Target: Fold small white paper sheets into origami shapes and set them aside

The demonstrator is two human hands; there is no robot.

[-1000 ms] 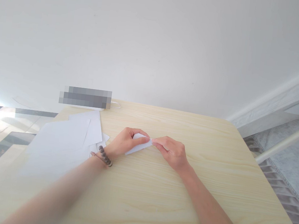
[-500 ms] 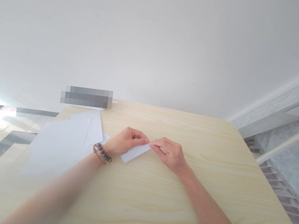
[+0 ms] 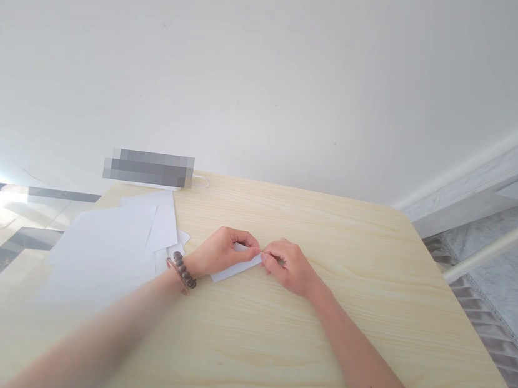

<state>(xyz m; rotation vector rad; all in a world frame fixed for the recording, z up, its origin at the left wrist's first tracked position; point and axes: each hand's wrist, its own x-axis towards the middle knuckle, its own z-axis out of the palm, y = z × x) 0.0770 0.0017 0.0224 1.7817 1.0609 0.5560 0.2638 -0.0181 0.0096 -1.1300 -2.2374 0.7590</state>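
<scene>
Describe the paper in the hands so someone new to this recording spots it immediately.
On the pale wood-grain table, find where the left hand and right hand meet. At their fingertips is a narrow white paper piece, its free end slanting toward the lower left. Unlike the larger loose white sheets further left, it is handheld.

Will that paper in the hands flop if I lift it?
The paper is probably light: the left hand and right hand pinch one end. It may be fairly stiff, since its long edge looks straight. It likely won't roll, as it looks flat.
</scene>
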